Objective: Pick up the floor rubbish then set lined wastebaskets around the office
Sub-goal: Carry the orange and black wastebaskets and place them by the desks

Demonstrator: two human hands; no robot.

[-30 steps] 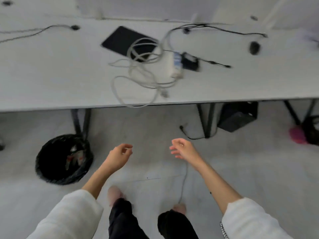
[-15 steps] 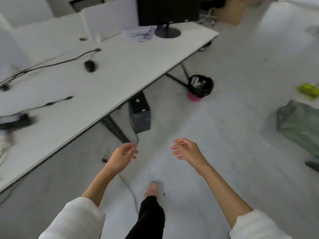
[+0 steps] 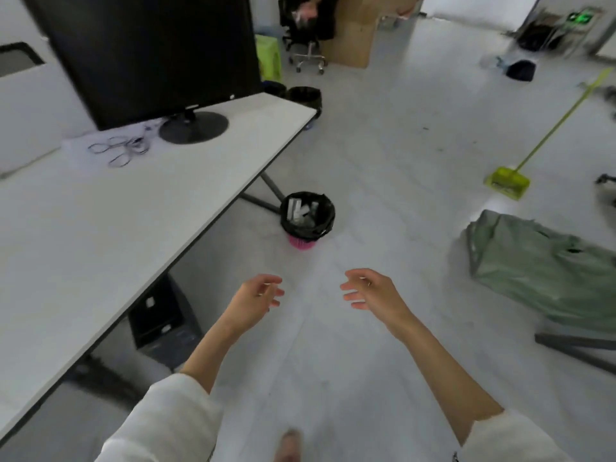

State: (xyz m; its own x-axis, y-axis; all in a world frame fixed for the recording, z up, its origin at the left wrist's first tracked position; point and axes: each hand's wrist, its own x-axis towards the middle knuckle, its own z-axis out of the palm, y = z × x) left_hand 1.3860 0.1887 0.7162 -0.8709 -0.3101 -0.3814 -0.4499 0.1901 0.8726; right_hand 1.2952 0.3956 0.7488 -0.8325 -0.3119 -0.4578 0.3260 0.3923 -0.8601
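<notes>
A pink wastebasket (image 3: 307,217) with a black liner stands on the floor by the desk's far leg, with white scraps inside. Two more black-lined baskets (image 3: 304,96) sit past the desk's end. My left hand (image 3: 256,298) and my right hand (image 3: 371,289) hang in front of me above the floor, fingers loosely curled, both holding nothing. The pink basket is a good step ahead of both hands. A large green bag (image 3: 546,268) lies on the floor at right.
A long white desk (image 3: 116,221) runs along the left with a black monitor (image 3: 150,51) and loose cable ties. A computer tower (image 3: 163,323) sits under it. A green dustpan with a long handle (image 3: 507,182) lies at right. An office chair (image 3: 308,31) stands far back.
My view has swung right along the desk, from the cables and the first black basket to the monitor end and the pink basket. Both hands stay empty in front of me.
</notes>
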